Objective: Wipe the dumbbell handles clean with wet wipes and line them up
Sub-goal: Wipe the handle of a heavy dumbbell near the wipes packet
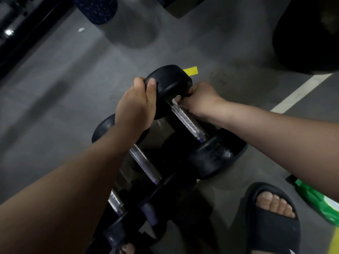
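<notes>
Wipe [177, 99] pinched in right hand [201, 99] grip at far end of handle [187, 121]; left hand [135, 109] grip curls round dumbbell head [170, 77]. Best drag wipe along full knurling, twisting.

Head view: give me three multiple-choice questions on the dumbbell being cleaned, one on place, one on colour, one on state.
1. Where does the left hand grip the raised dumbbell?
A) top end
B) middle
C) bottom end
2. What colour is the tape behind it?
A) red
B) yellow
C) blue
3. The right hand is:
A) open, flat
B) holding a brush
C) gripping a wipe

Answers:
1 A: its fingers curl over the upper black head.
2 B: a yellow strip shows past that head.
3 C: white material shows at its curled fingers on the bar.
</notes>
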A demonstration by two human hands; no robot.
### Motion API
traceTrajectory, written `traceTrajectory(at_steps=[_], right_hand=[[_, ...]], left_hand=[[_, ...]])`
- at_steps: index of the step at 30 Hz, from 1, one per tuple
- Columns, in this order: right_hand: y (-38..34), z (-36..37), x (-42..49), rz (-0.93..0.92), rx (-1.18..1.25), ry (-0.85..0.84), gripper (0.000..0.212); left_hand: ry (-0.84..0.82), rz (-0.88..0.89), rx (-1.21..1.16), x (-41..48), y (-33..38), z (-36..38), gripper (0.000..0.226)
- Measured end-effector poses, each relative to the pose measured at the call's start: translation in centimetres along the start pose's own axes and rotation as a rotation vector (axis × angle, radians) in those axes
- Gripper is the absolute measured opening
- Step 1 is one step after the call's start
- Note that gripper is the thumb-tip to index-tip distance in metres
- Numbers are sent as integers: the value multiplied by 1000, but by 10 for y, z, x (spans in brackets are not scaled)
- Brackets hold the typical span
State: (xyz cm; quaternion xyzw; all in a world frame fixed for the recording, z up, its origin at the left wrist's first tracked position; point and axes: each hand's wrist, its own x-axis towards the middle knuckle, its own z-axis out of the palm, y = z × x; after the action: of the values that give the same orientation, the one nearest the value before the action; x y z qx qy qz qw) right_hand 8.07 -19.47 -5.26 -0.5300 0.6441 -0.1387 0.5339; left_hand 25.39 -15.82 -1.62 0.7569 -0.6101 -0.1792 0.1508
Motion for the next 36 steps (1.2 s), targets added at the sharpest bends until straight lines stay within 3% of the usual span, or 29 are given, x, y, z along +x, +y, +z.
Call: traceTrajectory(at_steps=[4,9,14,19,22,27,29,34,36], right_hand=[[4,-2,9,212,310,-170,24],[10,3,12,340,437,-257,5],[2,4,-1,106,173,-2,23],[-7,0,-7,-123,-151,42,30],[-1,-22,-8,-153,-250,-128,36],[5,-63,-17,-145,-724,-573,40],[7,-66,-18,-120,-821,-644,39],[1,-43,-7,-200,-415,-250,45],[-5,-40,-8,-234,-418,-263,42]], left_hand=[[13,-24,54,-2,5,0,44],[53,-3,66,-3,8,1,41],[59,12,96,-2,7,1,41],[49,11,95,-2,6,1,42],[44,8,89,-2,4,1,43],[56,5,110,-1,4,2,42],[63,3,120,0,5,2,42],[71,-10,111,-1,8,3,41],[70,-14,110,-2,7,3,40]])
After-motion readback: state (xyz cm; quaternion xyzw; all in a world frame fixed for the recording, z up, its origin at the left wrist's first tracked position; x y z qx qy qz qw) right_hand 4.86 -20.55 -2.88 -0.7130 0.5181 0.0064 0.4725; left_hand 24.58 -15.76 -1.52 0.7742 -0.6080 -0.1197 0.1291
